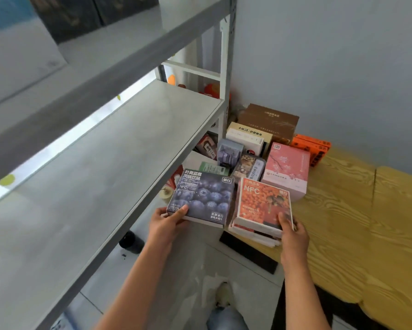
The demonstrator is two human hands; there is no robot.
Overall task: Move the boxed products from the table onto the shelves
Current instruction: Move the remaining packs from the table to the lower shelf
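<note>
Two boxes, one per hand's grip.

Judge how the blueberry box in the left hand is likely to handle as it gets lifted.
The blueberry box looks like flat, stiff card, so it should hold its shape. The left hand pinches only one corner, so it may sag or twist. Its smooth printed face could slip in that grip.

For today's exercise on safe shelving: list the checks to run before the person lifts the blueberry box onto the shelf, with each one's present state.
1. Left hand grips blueberry box at its near corner: ok.
2. Right hand holds orange NFC box: ok.
3. Middle shelf has bare space: ok.
4. Blueberry box clear of the table: cannot tell.
5. Stack under orange box stable: cannot tell.
</note>
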